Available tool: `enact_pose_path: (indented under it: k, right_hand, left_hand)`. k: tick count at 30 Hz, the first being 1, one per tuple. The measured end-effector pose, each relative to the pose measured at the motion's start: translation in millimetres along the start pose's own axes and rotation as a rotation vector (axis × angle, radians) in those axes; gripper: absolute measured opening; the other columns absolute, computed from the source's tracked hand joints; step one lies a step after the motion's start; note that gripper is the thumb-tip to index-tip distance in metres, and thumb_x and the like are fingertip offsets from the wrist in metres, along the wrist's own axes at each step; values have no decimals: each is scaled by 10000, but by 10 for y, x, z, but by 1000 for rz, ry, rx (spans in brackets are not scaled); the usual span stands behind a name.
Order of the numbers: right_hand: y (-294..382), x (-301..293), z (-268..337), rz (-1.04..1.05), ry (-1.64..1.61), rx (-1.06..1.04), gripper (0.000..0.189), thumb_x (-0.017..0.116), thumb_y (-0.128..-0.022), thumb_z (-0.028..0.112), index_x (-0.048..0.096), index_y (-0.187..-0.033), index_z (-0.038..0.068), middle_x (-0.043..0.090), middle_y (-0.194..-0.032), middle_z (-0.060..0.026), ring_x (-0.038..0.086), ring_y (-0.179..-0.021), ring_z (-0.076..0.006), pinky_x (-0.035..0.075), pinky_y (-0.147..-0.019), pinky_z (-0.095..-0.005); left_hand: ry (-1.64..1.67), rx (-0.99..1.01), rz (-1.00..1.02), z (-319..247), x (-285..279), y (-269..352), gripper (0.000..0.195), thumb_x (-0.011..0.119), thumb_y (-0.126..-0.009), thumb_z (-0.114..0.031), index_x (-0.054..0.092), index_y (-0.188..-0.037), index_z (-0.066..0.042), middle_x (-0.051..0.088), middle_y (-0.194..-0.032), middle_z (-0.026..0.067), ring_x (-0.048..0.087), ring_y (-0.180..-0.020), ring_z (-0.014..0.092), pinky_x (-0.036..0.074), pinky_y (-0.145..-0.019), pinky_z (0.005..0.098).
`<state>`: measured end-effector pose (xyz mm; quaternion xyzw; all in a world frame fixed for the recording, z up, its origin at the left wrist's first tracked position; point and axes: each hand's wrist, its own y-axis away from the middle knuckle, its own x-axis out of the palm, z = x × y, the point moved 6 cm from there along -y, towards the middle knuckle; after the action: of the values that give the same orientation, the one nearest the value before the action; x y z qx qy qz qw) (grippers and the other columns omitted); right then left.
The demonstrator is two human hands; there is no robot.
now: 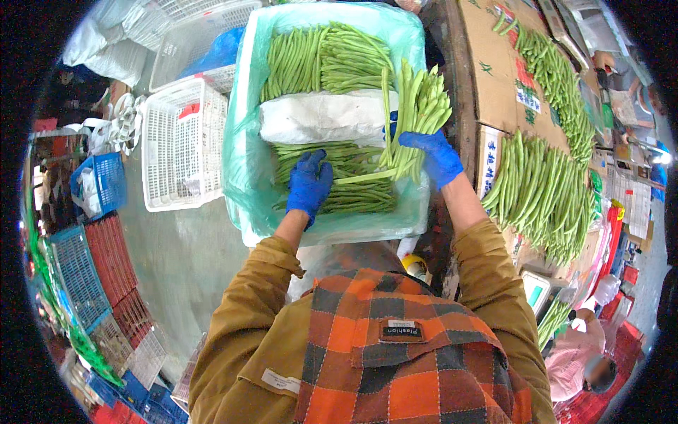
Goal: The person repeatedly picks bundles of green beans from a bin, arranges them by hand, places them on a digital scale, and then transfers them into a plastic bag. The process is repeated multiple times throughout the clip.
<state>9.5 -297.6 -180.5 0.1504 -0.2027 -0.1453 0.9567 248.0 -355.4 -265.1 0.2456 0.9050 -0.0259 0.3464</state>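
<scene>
A white foam box (249, 233) lined with a green plastic bag (365, 233) stands before me. Rows of green beans (339, 58) fill its far part, and more beans (360, 196) lie in its near part. Between the two lies a white wrapped bundle (323, 117). My left hand (310, 183), in a blue glove, rests palm down on the near beans, fingers apart. My right hand (434, 156), gloved the same way, grips a bunch of long green beans (421, 100) over the box's right side. A few beans stick out from the bunch to the left.
Right of the box, beans (543, 196) lie piled on a table with cardboard (487, 69). Left stand a white plastic crate (183, 146) and a blue basket (100, 183). A digital scale (536, 291) and a person in pink (574, 358) are at lower right.
</scene>
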Motion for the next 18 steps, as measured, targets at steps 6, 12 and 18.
enact_pose_path:
  k: [6, 12, 18]
  right_hand:
    - [183, -90, -11, -67, -8, -42, 507, 699, -733, 38, 570, -1223, 17, 655, -1093, -88, 633, -996, -201, 497, -902, -333]
    - [200, -273, -102, -146, -129, 23, 526, 656, -766, 55, 520, -1272, 15, 637, -1123, -122, 627, -1013, -245, 502, -917, -382]
    - [394, -165, 240, -54, -384, -101, 562, 645, -788, 104, 480, -1312, -10, 609, -1186, -160, 602, -1077, -289, 481, -957, -419]
  left_hand:
    - [53, 525, 85, -764, -22, 123, 304, 572, -869, -199, 623, -1163, -144, 621, -894, 132, 573, -869, 335, 408, -917, 482]
    - [-331, 706, 165, -772, -8, 310, 252, 608, -831, -238, 663, -1074, -198, 582, -802, 79, 554, -841, 299, 394, -915, 488]
    - [-535, 558, 379, -532, 109, 324, 266, 598, -855, -218, 667, -1110, -183, 621, -849, 95, 572, -883, 291, 412, -886, 454]
